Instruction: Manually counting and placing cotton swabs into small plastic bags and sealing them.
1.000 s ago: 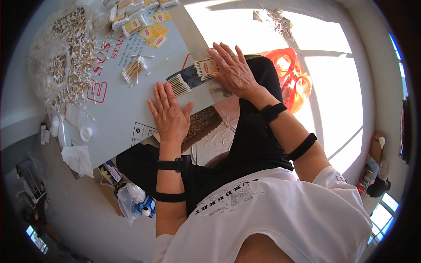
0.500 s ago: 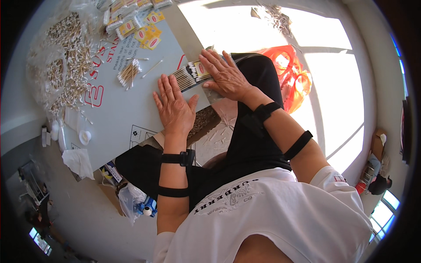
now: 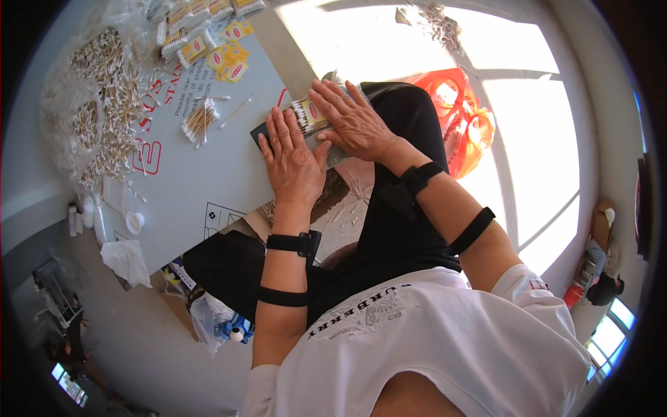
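My left hand (image 3: 295, 163) lies flat at the table's near right edge, fingers together and stretched out over a row of cotton swabs (image 3: 299, 121). Against it is my right hand (image 3: 356, 125), palm down with fingers extended, covering part of a clear packet with a yellow label (image 3: 314, 113). White swab tips show between the two hands; most of the row is hidden beneath the fingers. A dark flat strip (image 3: 258, 133) sticks out past my left fingertips. Farther left, a small bundle of loose swabs (image 3: 200, 121) rests on the grey table board (image 3: 187, 181), with one single swab (image 3: 236, 113) beside it.
A big clear bag of loose swabs (image 3: 104, 104) spreads over the table's left side. At the far edge are filled swab packets (image 3: 191, 48) and loose yellow cards (image 3: 229, 62). A red plastic bag (image 3: 465, 128) sits right of my knee. Below the table edge is a cardboard box (image 3: 330, 194).
My left hand has slid right, toward my right hand, pushing over the swab row. More of the dark strip now shows at its left. My right hand has barely moved.
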### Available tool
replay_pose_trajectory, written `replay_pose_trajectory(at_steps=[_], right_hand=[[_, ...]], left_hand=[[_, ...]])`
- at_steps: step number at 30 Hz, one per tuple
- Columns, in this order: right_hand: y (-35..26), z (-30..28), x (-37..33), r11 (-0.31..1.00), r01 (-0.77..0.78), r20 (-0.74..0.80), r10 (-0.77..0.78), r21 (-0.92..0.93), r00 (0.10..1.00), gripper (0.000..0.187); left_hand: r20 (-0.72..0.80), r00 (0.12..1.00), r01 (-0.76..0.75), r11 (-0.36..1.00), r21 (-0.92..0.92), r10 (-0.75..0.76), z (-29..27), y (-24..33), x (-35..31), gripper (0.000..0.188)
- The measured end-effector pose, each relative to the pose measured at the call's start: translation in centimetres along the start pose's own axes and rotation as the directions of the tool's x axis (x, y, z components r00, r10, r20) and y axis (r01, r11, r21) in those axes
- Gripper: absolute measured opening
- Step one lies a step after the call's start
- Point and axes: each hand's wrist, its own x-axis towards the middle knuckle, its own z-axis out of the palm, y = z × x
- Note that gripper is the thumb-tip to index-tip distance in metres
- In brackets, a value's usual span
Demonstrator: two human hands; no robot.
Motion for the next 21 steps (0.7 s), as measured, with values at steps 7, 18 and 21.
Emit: replay_pose_trajectory(at_steps=[7,18,21], right_hand=[[1.0,0.2,0.4,0.954,-0.298,-0.338,0.286,0.018,0.896,0.064],[1.9,2.1,1.3,-0.273,-0.133,0.300,0.774,0.953,0.558,0.035],[1.9,2.3,1.4,-0.307,-0.091,0.310,0.810,0.947,0.498,0.030]], left_hand=[[0.004,1.000,-0.028,1.000,-0.012,0.028,-0.2,-0.1,0.0,0.079],[-0.053,0.998,-0.037,0.977,-0.211,0.027,-0.9,-3.1,3.8,0.057],[-0.145,0.989,-0.061,0.989,-0.135,0.041,-0.6,-1.4,3.9,0.057]])
